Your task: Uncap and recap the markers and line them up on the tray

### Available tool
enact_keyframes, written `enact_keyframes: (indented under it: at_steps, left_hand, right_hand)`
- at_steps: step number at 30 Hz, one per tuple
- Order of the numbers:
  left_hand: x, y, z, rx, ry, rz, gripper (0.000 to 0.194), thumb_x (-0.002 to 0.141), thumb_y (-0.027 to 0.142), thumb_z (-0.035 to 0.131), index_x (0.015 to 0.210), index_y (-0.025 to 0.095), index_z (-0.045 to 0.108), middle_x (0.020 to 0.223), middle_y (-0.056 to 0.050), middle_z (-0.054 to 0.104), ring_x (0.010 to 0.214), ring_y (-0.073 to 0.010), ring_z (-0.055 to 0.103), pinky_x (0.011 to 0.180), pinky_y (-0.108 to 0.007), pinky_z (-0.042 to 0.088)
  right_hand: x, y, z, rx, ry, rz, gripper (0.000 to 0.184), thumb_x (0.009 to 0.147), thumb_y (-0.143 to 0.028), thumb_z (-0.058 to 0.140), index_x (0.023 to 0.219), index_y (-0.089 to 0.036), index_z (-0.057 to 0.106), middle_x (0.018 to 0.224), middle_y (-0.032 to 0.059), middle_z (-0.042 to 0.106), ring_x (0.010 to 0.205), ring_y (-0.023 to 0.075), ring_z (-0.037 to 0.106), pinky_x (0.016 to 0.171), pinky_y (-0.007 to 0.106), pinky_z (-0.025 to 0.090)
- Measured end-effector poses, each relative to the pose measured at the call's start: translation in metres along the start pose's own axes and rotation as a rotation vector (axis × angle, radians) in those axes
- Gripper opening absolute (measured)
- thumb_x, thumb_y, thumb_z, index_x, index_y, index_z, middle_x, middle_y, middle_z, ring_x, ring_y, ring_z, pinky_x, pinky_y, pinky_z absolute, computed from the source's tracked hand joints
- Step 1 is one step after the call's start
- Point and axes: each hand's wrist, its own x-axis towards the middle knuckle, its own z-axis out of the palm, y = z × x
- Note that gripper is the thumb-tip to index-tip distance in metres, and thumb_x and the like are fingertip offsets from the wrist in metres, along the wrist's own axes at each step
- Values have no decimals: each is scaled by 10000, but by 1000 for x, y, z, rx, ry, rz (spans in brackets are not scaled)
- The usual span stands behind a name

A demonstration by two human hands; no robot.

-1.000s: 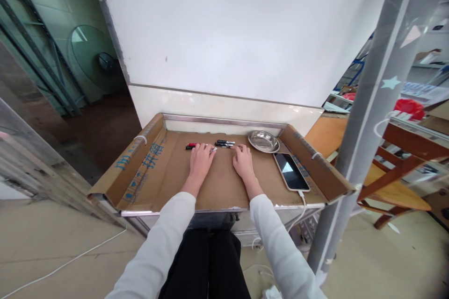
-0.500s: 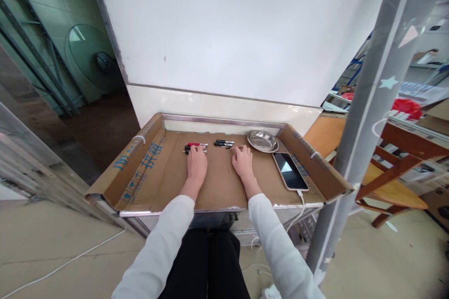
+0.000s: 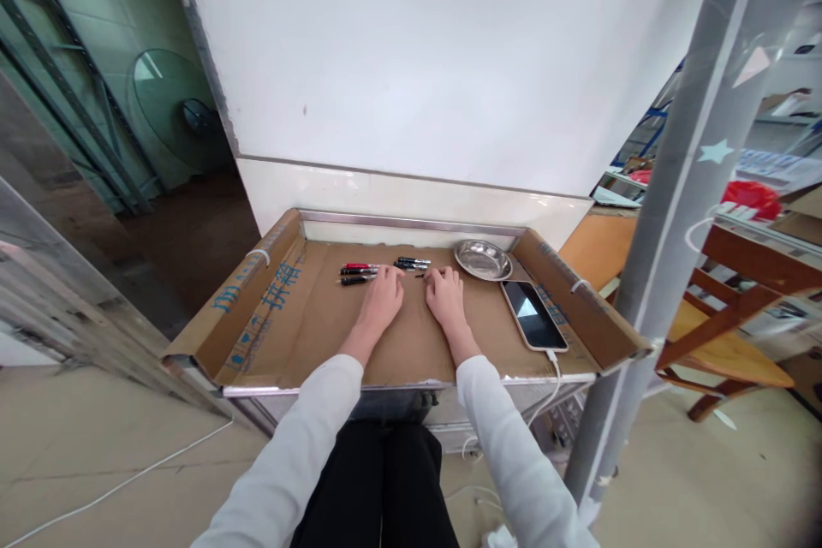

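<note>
Resting low over the cardboard liner (image 3: 321, 342), both bare hands work to the left of the metal dish (image 3: 483, 260), as the head view, the only one, shows. The left hand (image 3: 385, 294), the farther of the two from the dish, has its fingers bent over the right ends of the lower pens in a group holding a red pen (image 3: 360, 266) and a black pen (image 3: 356, 280). Whether it pinches one of them or merely lies against them, I cannot tell, because the fingers hide the contact. The right hand (image 3: 444, 291), between that hand and the dish, has curled fingers beside a thin dark piece (image 3: 419, 276); its grip cannot be made out either. A second cluster, black pens (image 3: 412, 262), lies left of the dish, just beyond the gap between the hands. The phone (image 3: 534, 314) sits just on the near side of the dish, slightly right, with a white cable (image 3: 553, 372) at its lower end.

Round barrels on smooth cardboard could roll: a sideways brush from the left hand might spread its group or push a pen toward the black cluster, mixing the two. A careless sweep of the right hand toward the dish could knock the phone, and a tug on the cable might drag it toward the near edge.
</note>
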Motion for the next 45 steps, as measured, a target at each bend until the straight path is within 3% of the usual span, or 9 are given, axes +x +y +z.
enact_keyframes:
  at_steps: [4, 7, 20, 26, 37, 45]
  left_hand:
    - [8, 4, 12, 74, -72, 94, 301, 817, 59, 376, 1076, 142, 505, 1043, -108, 525, 917, -200, 571, 844, -338, 465]
    - [16, 5, 19, 111, -87, 129, 346, 807, 46, 381, 1122, 130, 495, 1073, -117, 542, 967, -213, 555, 880, -347, 448]
    - [20, -2, 26, 103, -59, 99, 158, 848, 149, 454, 979, 143, 542, 976, -96, 525, 953, -211, 530, 878, -368, 432]
    - [20, -3, 25, 57, -95, 133, 121, 863, 153, 450, 909, 156, 562, 927, -74, 537, 902, -197, 532, 851, -353, 440]
    - [21, -1, 20, -196, -133, 121, 132, 872, 152, 450, 954, 187, 547, 991, -54, 588, 937, -171, 573, 851, -327, 470]
    - [19, 6, 11, -386, -69, 116, 134, 897, 223, 435, 988, 200, 530, 1004, -44, 640, 940, -159, 610, 846, -307, 474]
  right_hand:
    - [0, 0, 1, -9, 8, -6, 354, 812, -111, 424, 1124, -223, 548, 1046, 101, 507, 957, 222, 441, 797, 321, 333]
    - [0, 0, 3, -10, 4, -2, 316, 819, -128, 429, 1093, -215, 562, 1044, 102, 507, 965, 222, 438, 803, 319, 328]
    - [1, 2, 6, -58, 26, 78, 184, 870, -230, 432, 981, -183, 571, 1000, 98, 529, 935, 220, 447, 782, 320, 315]
    - [1, 3, 3, -36, 8, -28, 194, 893, -226, 408, 975, -187, 579, 1005, 93, 548, 943, 217, 460, 783, 317, 326]
    - [2, 5, 0, 107, 46, -67, 231, 928, -213, 363, 994, -187, 582, 989, 65, 631, 935, 192, 510, 802, 295, 309]
    - [3, 6, -1, 320, 138, -45, 257, 938, -213, 313, 1023, -181, 554, 1022, 59, 645, 905, 168, 550, 814, 283, 322]
